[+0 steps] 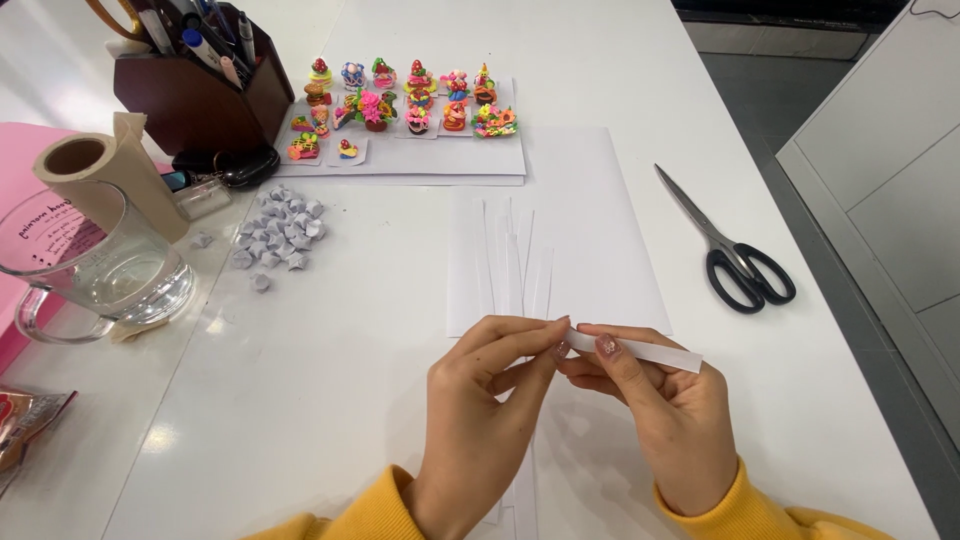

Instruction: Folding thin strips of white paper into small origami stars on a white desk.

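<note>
One scissors [728, 250], one glass mug [95, 265] (clear), two hands [570, 400].

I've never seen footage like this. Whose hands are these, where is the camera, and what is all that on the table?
There is no machine here: a camera worn on a person's head looks down at their own two hands. The left hand and right hand together pinch a white paper strip above a white table. More cut strips lie on a paper sheet. Around them are black-handled scissors, a pile of small folded paper stars, tiny colourful models, a glass mug and a pen holder.
</note>
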